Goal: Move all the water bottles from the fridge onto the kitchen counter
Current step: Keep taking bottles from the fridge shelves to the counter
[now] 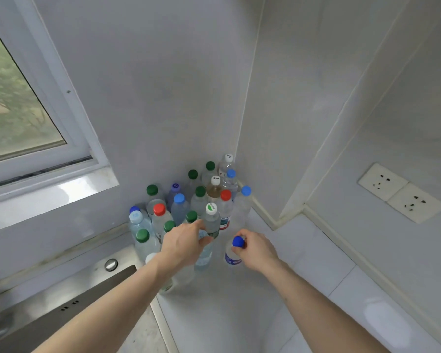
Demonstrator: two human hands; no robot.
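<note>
Several clear water bottles with green, blue, red and white caps stand packed together in the corner of the white counter. My left hand grips the top of a light-blue-capped bottle at the front of the group, its cap partly hidden under my fingers. My right hand holds the neck of a dark-blue-capped bottle that stands upright on the counter just right of the group. The fridge is out of view.
A steel sink lies at the lower left, its rim next to the bottles. A window fills the upper left. Two wall sockets sit on the right wall. Bare counter stretches to the right and front.
</note>
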